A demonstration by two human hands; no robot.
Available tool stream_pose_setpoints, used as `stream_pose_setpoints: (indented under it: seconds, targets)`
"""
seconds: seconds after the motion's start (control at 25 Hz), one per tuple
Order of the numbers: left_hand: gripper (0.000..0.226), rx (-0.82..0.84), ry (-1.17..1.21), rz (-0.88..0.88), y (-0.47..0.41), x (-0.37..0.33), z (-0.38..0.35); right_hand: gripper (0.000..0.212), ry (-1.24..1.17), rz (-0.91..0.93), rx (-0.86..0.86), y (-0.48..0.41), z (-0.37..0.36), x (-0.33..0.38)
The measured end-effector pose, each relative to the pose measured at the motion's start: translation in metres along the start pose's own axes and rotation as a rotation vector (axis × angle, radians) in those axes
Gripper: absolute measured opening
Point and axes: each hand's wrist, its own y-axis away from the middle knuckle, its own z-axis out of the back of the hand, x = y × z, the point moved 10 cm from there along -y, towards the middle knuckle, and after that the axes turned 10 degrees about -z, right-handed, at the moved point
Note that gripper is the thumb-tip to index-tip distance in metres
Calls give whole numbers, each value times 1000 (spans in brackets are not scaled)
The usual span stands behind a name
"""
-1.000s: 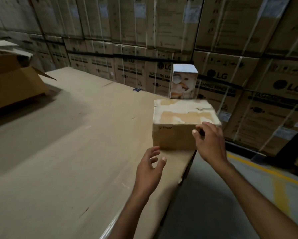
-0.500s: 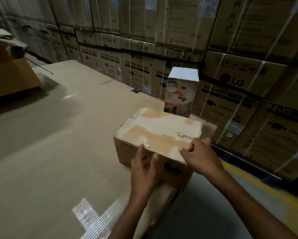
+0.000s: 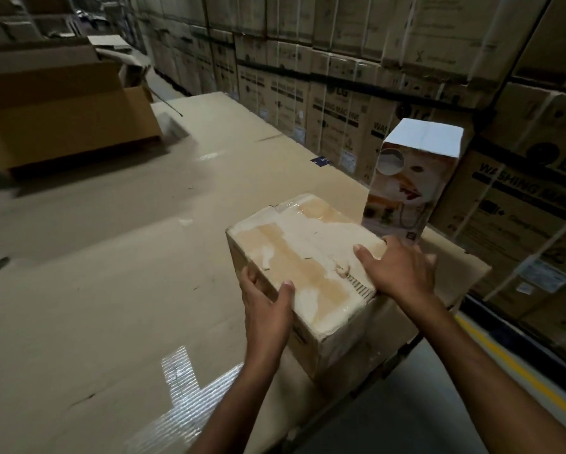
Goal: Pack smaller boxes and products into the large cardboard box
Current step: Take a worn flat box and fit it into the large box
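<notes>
Both hands on it now! A sec ago the L hand [image 3: 265, 306] hangs open in the air and only the R hand [image 3: 399, 270] touches. Now L clamps the near-left corner of the small box [image 3: 301, 257], thumb on top, fingers curled round the side. R lies spread over the top's right end, fingertips hooked over the far edge.

The box has swung round too: it was square to the table [image 3: 111, 290] edge, now it sits corner-on to the person, at the table's near-right edge w/ one bottom corner hanging past it. Lifted clear or just dragged? Can't tell, the base is hidden.

The tall printed carton [image 3: 409, 185] stands upright just behind it, near the right edge, untouched.

Meaning for the job: pick-up looks secured, carry comes next. The large cardboard box [image 3: 68, 126] waits w/ flaps open at the far-left side of the table, well apart, so expect a long swing left. Two-hand hold looks steady enough for that.
</notes>
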Motion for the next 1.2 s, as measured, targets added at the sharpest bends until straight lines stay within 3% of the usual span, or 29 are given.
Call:
stream_pose_setpoints:
  seconds: [0.12,0.32,0.4,0.6,0.84,1.2]
  targets:
    - [75,-74,51,44,7,3,17,79,-112,65,157,10,-18,12]
    - [47,-134,135,50,6,-5,110,46,-515,249,368,79,-32,63]
    - [44,-170,140,13,14,-15,150,43,-646,294,428,108,-33,93]
    - [83,-271,82,-90,59,-31,260,68,-824,463,556,194,-49,175]
    - [92,-375,-60,-190,145,-36,446,95,-869,663,592,383,-62,259]
    - [109,-377,-118,-226,235,-22,692,92,-905,776,518,625,-79,359]
